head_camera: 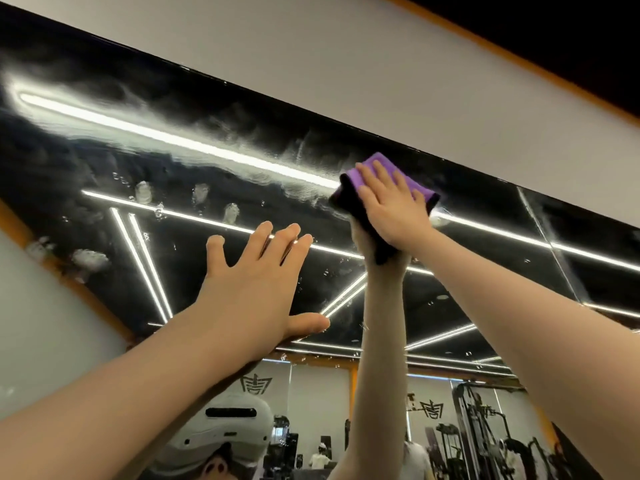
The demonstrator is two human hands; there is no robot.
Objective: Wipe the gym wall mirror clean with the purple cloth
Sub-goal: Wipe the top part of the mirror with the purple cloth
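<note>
No legible words or numbers are found. A dark angular emblem [255, 385] is seen reflected in the mirror [104, 161], set on a pale wall panel; a second emblem of the same form [432, 408] is reflected further right. Neither can be read as text.

Bright, even indoor light. Strip lights [180, 140] reflect in mirror [104, 161]; strong glare on smears upper left. Arms softly lit, little shadow. Wide-angle bending at frame edges. Slight softness overall.
</note>
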